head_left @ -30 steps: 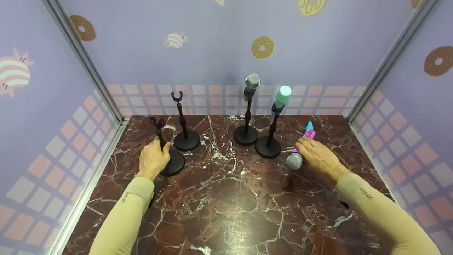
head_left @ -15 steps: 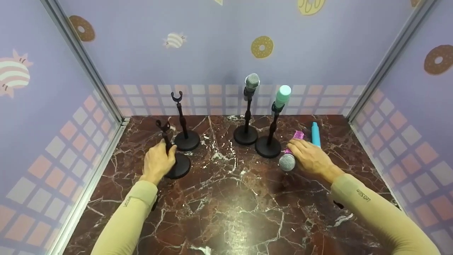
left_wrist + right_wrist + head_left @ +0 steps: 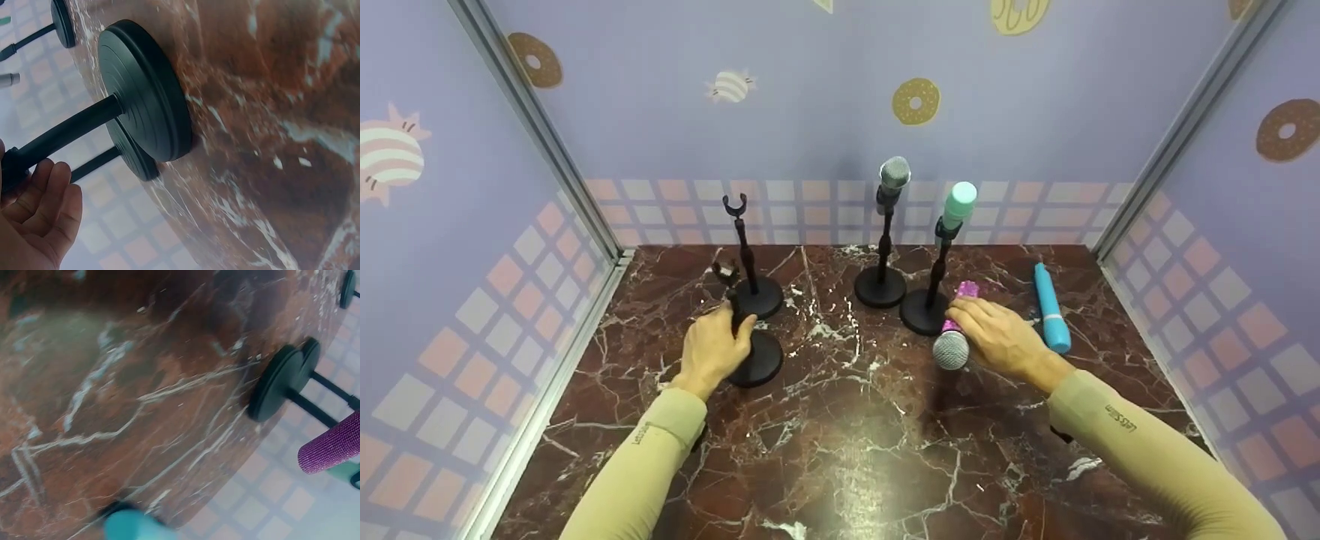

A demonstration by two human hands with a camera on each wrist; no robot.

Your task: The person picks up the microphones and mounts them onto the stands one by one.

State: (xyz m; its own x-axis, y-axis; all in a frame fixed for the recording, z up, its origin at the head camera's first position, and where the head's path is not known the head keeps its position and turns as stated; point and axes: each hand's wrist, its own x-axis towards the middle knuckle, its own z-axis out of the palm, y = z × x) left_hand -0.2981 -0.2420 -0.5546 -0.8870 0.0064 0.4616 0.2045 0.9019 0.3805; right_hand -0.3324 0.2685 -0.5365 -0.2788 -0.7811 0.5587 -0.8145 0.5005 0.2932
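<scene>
My left hand (image 3: 711, 349) grips the pole of a black microphone stand (image 3: 760, 361), whose round base shows large in the left wrist view. Its forked clip at the top holds nothing. Fingers (image 3: 48, 197) curl near the pole's joint. My right hand (image 3: 997, 341) holds a microphone (image 3: 951, 350) by its pink glittery handle (image 3: 332, 445), the silver mesh head pointing toward me. That microphone overlaps the edge of a nearby stand's base in the head view. To the right of this hand, a blue microphone (image 3: 1051, 307) lies on the table.
Behind the held stand is another stand (image 3: 757, 298) with a bare clip. At centre back, one stand bears a silver-headed microphone (image 3: 895, 172) and another a mint-green one (image 3: 961, 202). Patterned walls (image 3: 825, 135) enclose the marble table (image 3: 840, 435) at the back and both sides.
My left hand has moved right and slightly nearer with the stand. The right hand has carried the pink microphone left, away from the blue one, which now shows fully.
</scene>
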